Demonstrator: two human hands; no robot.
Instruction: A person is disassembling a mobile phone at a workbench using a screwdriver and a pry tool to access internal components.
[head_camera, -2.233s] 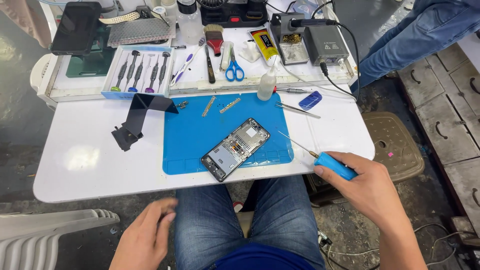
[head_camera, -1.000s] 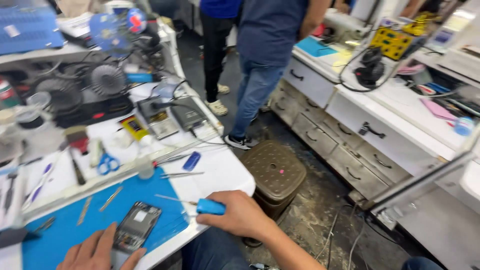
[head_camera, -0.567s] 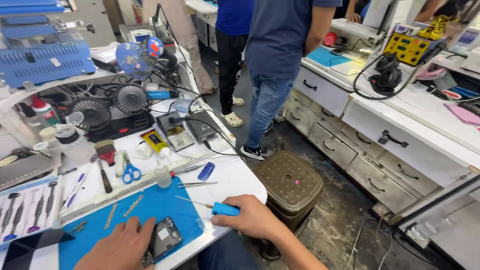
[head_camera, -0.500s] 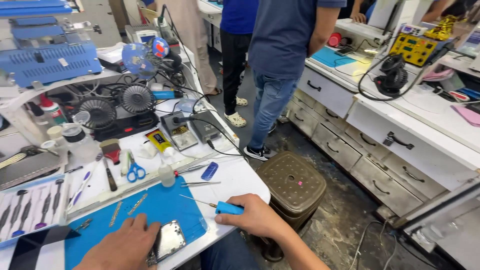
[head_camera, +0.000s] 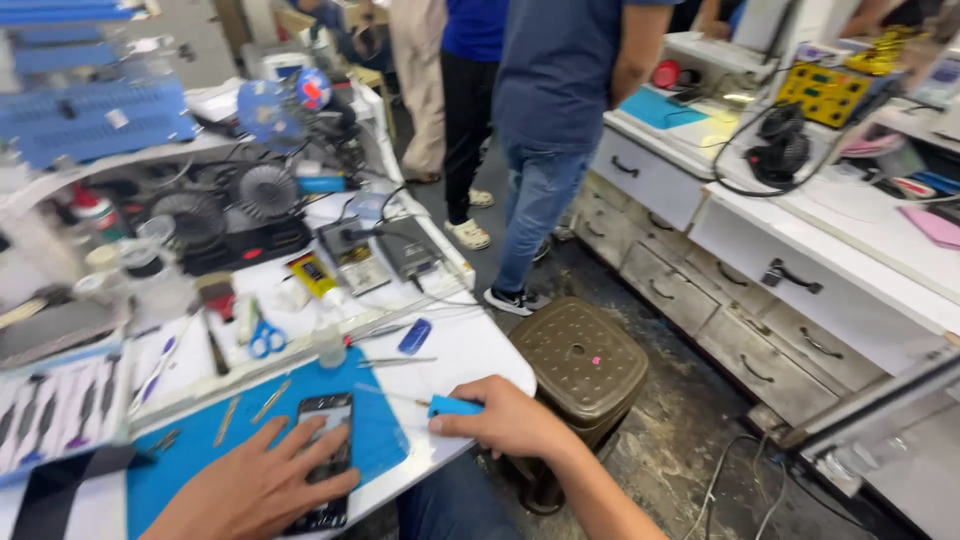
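Note:
My left hand (head_camera: 255, 490) lies flat on a dark phone (head_camera: 326, 420), pressing it down on the blue work mat (head_camera: 185, 450) near the table's front edge. My right hand (head_camera: 510, 418) rests at the right edge of the white table (head_camera: 470, 345) and grips a thin screwdriver with a blue handle (head_camera: 452, 406). Its metal shaft points left over the mat toward the phone. The phone's lower part is hidden under my fingers.
Blue scissors (head_camera: 266, 340), a small bottle (head_camera: 327, 345), tweezers (head_camera: 395, 362), fans (head_camera: 265, 190) and cables crowd the table's back. A brown plastic stool (head_camera: 580, 362) stands right of the table. People stand in the aisle (head_camera: 560, 130) beside a white drawer bench (head_camera: 800, 290).
My view swung up from the table toward the aisle and people. My left hand came up from my lap onto the phone. The right hand kept hold of the screwdriver.

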